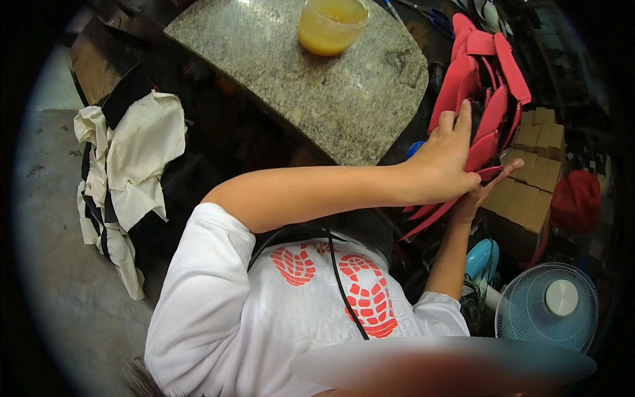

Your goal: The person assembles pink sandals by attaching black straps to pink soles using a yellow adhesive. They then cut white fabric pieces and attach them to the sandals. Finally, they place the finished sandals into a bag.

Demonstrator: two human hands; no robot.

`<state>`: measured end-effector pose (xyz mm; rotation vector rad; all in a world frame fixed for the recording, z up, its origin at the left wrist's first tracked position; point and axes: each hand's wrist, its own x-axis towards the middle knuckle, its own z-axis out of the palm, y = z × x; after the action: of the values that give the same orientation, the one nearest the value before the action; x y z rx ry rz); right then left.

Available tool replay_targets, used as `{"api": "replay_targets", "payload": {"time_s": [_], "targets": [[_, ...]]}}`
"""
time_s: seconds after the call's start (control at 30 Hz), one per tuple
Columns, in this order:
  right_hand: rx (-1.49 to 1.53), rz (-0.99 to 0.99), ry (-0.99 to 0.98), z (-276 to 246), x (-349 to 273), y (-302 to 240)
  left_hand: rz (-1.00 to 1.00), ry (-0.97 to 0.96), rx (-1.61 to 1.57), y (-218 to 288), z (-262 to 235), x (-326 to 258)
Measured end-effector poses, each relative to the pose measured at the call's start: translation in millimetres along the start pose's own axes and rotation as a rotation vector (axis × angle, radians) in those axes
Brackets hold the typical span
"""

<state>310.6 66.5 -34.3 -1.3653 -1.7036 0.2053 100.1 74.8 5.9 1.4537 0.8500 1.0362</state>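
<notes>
A bundle of coral-red, flat, strap-like pieces with dark undersides (491, 126) fans out at the right, layered over one another. My left hand (443, 155) reaches across from the left and grips the bundle's near-left side, its index finger stretched along the pieces and the other visible fingers bent. Under the bundle's near end is my right hand (471, 198), holding it from below. One of its fingers points out past the right edge; the others are mostly hidden behind the pieces. What kind of article the pieces belong to cannot be made out.
A speckled stone slab (317, 99) carries a clear plastic tub of yellow liquid (329, 30). Cream cloth scraps (142, 155) hang at the left. Brown cardboard boxes (522, 198), a red bag-like bundle (575, 202) and a fan (548, 308) stand at the right.
</notes>
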Motion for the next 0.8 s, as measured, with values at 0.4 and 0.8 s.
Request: {"api": "replay_targets", "payload": {"time_s": [0.4, 0.8], "targets": [[-0.047, -0.112, -0.240, 56, 18, -81, -0.059, 0.106, -0.455, -6, -91, 3], [0.385, 0.255, -0.079, -5, 94, -12, -0.172, 0.251, -0.411, -21, -107, -8]]}}
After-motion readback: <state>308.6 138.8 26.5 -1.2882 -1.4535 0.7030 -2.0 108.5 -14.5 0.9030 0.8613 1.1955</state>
